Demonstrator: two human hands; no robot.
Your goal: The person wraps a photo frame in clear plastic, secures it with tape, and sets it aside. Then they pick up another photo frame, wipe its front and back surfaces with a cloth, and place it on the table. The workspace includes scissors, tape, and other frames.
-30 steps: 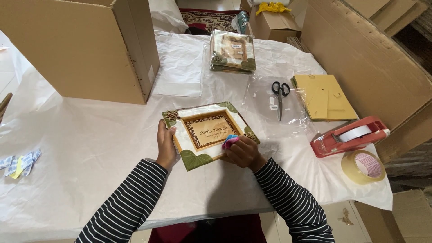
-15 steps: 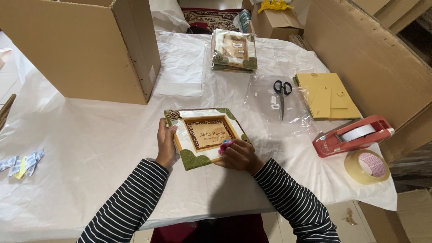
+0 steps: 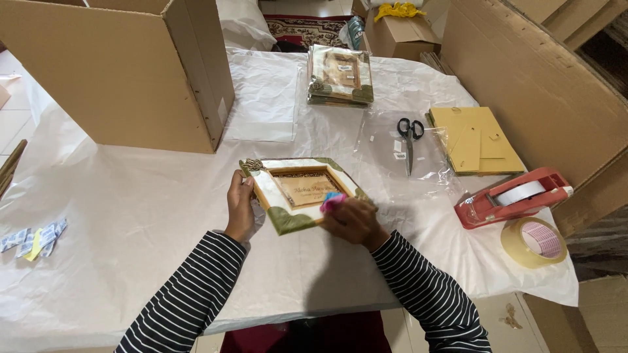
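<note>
A small picture frame (image 3: 288, 196) with white sides, green corners and a brown inner panel lies tilted on the white-covered table (image 3: 131, 216). My left hand (image 3: 240, 208) grips its left edge. My right hand (image 3: 353, 221) is closed on a small pink and blue cloth (image 3: 331, 201) pressed against the frame's lower right side. Both sleeves are black-and-white striped.
A big open cardboard box (image 3: 131, 72) stands at back left. A stack of similar frames (image 3: 340, 75) sits at the back, with scissors (image 3: 409, 137), yellow backing boards (image 3: 474, 140), a red tape dispenser (image 3: 517, 196) and a tape roll (image 3: 533, 240) to the right. Small sachets (image 3: 33, 238) lie at left.
The frame and both hands have shifted slightly; my right hand with the cloth has moved a little along the frame's lower right edge.
</note>
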